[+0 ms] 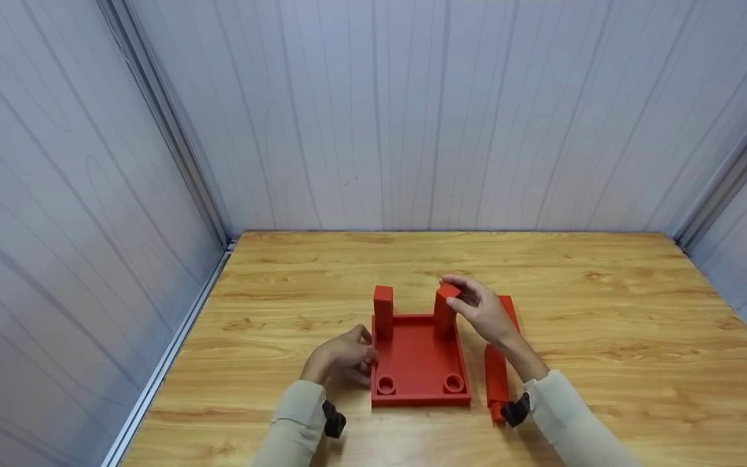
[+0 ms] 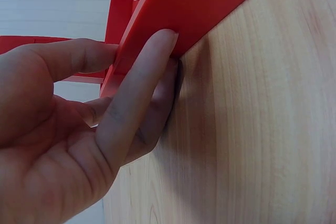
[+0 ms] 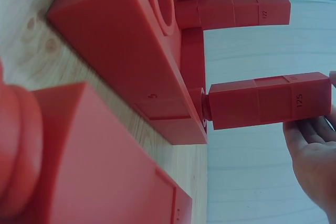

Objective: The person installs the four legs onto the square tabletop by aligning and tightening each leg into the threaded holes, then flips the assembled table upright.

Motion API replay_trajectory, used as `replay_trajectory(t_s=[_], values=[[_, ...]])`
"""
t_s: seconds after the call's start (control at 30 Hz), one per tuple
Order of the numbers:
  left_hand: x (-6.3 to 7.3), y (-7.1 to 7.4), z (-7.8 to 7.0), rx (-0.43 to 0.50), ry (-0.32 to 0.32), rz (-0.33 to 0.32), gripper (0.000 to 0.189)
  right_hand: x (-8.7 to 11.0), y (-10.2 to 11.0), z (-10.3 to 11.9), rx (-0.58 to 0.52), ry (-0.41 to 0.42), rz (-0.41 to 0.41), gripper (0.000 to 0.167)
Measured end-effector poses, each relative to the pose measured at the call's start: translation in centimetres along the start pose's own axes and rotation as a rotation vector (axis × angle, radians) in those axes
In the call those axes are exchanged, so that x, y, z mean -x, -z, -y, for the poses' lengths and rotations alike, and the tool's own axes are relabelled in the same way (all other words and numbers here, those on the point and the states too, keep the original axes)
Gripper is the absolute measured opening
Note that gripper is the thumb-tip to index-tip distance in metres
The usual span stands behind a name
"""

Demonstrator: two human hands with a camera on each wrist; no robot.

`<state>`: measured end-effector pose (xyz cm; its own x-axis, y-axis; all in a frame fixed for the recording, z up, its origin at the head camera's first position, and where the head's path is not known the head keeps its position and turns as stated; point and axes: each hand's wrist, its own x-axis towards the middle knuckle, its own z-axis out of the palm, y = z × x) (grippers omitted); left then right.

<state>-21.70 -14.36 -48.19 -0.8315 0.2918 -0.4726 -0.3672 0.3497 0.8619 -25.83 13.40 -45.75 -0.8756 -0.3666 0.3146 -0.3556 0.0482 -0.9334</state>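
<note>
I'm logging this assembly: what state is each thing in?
Red rectangular plastic-looking tray: flat, near round sockets empty
Red square far-left leg: upright
Red square far-right leg: upright, neck exposed
Nearer loose red square leg: lying down
Farther loose red bar: lying, partly hidden
Left hand: pinching tray's edge
Right hand: gripping far-right leg

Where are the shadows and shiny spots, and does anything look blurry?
Head view: pale shine on the table near the red tray; left wrist view: a soft shadow on the table by the left hand; right wrist view: the nearest red block looks slightly blurry at its rounded end.
</note>
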Motion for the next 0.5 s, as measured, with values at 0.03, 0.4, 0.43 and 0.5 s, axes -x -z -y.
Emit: replay_trajectory(t_s=[0.03,0.4,0.43,0.5], values=[[0.1,0.0,0.0,0.000,-0.003,0.001,0.033,0.0,-0.1,0.0,0.003,-0.003,-0.006,0.041],[0.0,0.0,0.2,-0.011,-0.011,-0.006,0.031,0.5,-0.6,2.2,0.116,-0.045,-0.063,0.038],[0.0,0.0,0.2,-0.012,-0.012,-0.005,0.031,0.6,-0.7,2.6,0.125,-0.047,-0.070,0.037],[0.0,0.1,0.3,-0.015,-0.012,-0.007,0.031,0.6,-0.8,2.9,0.138,-0.047,-0.089,0.036]])
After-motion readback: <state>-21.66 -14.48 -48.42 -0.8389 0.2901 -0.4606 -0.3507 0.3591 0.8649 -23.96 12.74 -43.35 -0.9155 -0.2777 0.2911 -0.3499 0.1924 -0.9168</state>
